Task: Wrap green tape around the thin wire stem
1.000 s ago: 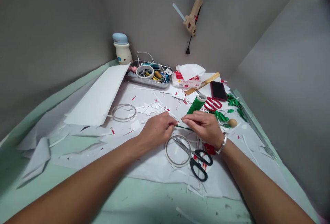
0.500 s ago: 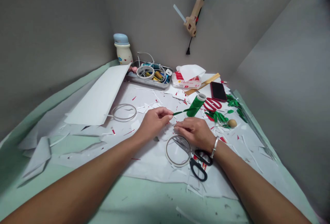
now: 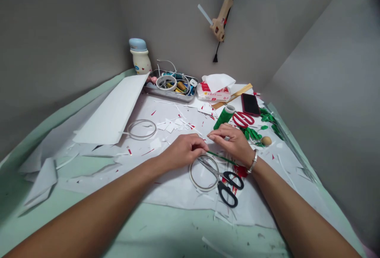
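My left hand (image 3: 184,151) is closed in a pinch on one end of a thin green wrapped stem (image 3: 221,157). The stem slants right and down, passing in front of my right hand (image 3: 234,141). That hand's fingertips are pressed together just above the stem; whatever they pinch is too fine to make out. Right behind it stands a tilted spool of green thread (image 3: 223,118). Below both hands, black-handled scissors (image 3: 228,194) lie with their blades over a ring-shaped roll of tape (image 3: 191,178). Green leaf-like pieces (image 3: 251,133) and a small tan ball (image 3: 266,141) lie to the right.
Red-handled scissors (image 3: 243,120), a phone (image 3: 251,104) and a tissue pack (image 3: 214,92) lie farther back. A metal tray (image 3: 184,98) holds tape and thread. White card (image 3: 109,111) and a wire coil (image 3: 142,137) are left. A glue gun (image 3: 219,26) hangs on the wall.
My left hand has moved right and toward me with the green stem, whose free end now points right and down. My right hand has risen, moving slightly right and away, nearer the spool.
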Demonstrator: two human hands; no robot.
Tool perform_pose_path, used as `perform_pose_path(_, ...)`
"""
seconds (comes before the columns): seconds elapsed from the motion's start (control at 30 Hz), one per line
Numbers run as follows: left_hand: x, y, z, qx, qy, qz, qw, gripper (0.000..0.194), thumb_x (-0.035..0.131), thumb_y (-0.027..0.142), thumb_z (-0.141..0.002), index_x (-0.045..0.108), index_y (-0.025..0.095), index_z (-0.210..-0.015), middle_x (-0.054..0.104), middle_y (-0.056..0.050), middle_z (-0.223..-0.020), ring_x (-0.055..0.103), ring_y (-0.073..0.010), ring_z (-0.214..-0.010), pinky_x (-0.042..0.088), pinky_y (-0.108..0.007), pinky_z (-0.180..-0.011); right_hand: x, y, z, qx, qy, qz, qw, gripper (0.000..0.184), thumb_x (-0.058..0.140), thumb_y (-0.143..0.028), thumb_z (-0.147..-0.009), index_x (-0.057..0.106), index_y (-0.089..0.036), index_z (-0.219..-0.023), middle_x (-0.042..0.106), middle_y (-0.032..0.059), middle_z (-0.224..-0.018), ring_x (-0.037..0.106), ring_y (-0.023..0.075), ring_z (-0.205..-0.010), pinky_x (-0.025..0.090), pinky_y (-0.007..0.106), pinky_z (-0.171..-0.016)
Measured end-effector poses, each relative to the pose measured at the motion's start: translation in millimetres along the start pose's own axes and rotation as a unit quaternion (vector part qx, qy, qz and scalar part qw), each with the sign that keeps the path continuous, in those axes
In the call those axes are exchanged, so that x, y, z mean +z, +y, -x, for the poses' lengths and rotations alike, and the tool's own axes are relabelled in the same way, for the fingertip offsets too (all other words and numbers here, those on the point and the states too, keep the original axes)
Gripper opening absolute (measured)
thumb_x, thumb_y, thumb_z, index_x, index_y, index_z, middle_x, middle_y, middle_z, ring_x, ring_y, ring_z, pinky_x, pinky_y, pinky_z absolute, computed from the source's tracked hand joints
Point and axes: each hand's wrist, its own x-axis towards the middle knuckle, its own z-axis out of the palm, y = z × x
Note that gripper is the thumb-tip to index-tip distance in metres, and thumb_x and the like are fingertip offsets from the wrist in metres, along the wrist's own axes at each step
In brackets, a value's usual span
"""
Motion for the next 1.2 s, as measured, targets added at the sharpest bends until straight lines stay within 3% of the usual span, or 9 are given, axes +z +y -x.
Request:
perform_pose_path(0.1,-3.8,-0.6,-2.9,-0.070,0.017,0.122,0.990,0.016,0.059,0.026,-0.077,0.067,0.016,-0.087,0.066,-0.002,-0.077,0.058,-0.0120,-0.068,0.045,-0.025,-0.065,4.3,2.1,1.6,0.023,-0.019,-0.012,0.999,0.018,0.056,-0.027,-0.088,0.072,-0.020,-0.084,0.063,0.0011,-0.067,0.053,0.0133,-0.066,0.040,0.026,-0.063)
perform_pose_path(0.23,-8.7,-0.7,-6.7,-0.128,0.104,0.189,0.968,0.020,0.064,0.030,-0.074,0.066,0.015,-0.086,0.064,0.000,-0.069,0.056,-0.0103,-0.061,0.044,-0.023,-0.060,14.4,-6.3,4.9,-0.013,-0.056,0.023,0.998,0.015,0.057,-0.022,-0.086,0.072,-0.020,-0.086,0.066,0.0007,-0.070,0.054,0.0123,-0.065,0.040,0.025,-0.065)
perform_pose_path(0.33,-9.2,-2.3,-7.4,-0.138,0.169,0.127,0.968,0.019,0.063,0.030,-0.073,0.066,0.015,-0.084,0.066,-0.002,-0.074,0.058,-0.0120,-0.063,0.045,-0.025,-0.061,19.6,-16.1,6.9,-0.065,-0.089,0.069,0.991,0.014,0.058,-0.024,-0.086,0.071,-0.021,-0.082,0.063,0.0006,-0.065,0.051,0.0132,-0.065,0.038,0.027,-0.067)
perform_pose_path(0.43,-8.3,-4.8,-6.2,-0.118,0.205,-0.013,0.972,0.014,0.058,0.024,-0.075,0.068,0.016,-0.081,0.068,-0.003,-0.078,0.059,-0.0135,-0.068,0.045,-0.026,-0.065,17.2,-20.6,7.2,-0.099,-0.080,0.102,0.987,0.017,0.057,-0.029,-0.087,0.072,-0.022,-0.086,0.062,0.0018,-0.065,0.048,0.0145,-0.066,0.036,0.028,-0.067)
perform_pose_path(0.6,-4.9,-4.8,-2.6,-0.071,0.124,-0.121,0.982,0.016,0.054,0.015,-0.072,0.069,0.017,-0.078,0.065,-0.003,-0.078,0.055,-0.0135,-0.067,0.042,-0.025,-0.063,3.7,-14.5,3.6,-0.075,-0.006,0.132,0.988,0.020,0.056,-0.031,-0.088,0.074,-0.022,-0.090,0.058,0.0026,-0.062,0.046,0.0158,-0.065,0.034,0.029,-0.063)
perform_pose_path(0.73,-2.3,-1.5,-1.0,-0.019,0.033,-0.038,0.999,0.016,0.054,0.019,-0.076,0.070,0.018,-0.080,0.064,-0.002,-0.077,0.056,-0.0128,-0.069,0.042,-0.025,-0.065,-0.8,-6.9,0.8,-0.020,0.022,0.060,0.998,0.019,0.057,-0.031,-0.088,0.073,-0.022,-0.085,0.059,0.0016,-0.062,0.050,0.0147,-0.064,0.038,0.028,-0.064)
perform_pose_path(0.83,-3.9,0.5,-2.1,-0.047,0.009,0.076,0.996,0.015,0.057,0.024,-0.077,0.069,0.017,-0.083,0.066,-0.002,-0.077,0.057,-0.0122,-0.069,0.044,-0.025,-0.066,1.3,-2.4,0.8,0.023,0.024,0.013,0.999,0.019,0.056,-0.030,-0.088,0.072,-0.021,-0.083,0.064,0.0018,-0.066,0.054,0.0142,-0.064,0.041,0.027,-0.063)
perform_pose_path(1.03,-9.6,-1.3,-6.6,-0.130,0.127,0.179,0.967,0.022,0.064,0.032,-0.073,0.067,0.015,-0.088,0.065,-0.002,-0.073,0.057,-0.0114,-0.063,0.044,-0.024,-0.061,16.5,-7.8,5.9,-0.025,-0.032,0.051,0.998,0.018,0.055,-0.027,-0.088,0.072,-0.021,-0.086,0.069,0.0029,-0.073,0.056,0.0143,-0.067,0.042,0.028,-0.067)
perform_pose_path(1.2,-9.6,-6.0,-7.0,-0.137,0.208,0.036,0.968,0.018,0.060,0.029,-0.074,0.069,0.017,-0.085,0.068,-0.003,-0.079,0.058,-0.0134,-0.065,0.045,-0.026,-0.063,21.3,-21.0,8.8,-0.107,-0.077,0.123,0.984,0.017,0.056,-0.029,-0.088,0.072,-0.023,-0.089,0.065,0.0017,-0.066,0.049,0.0141,-0.064,0.036,0.028,-0.066)
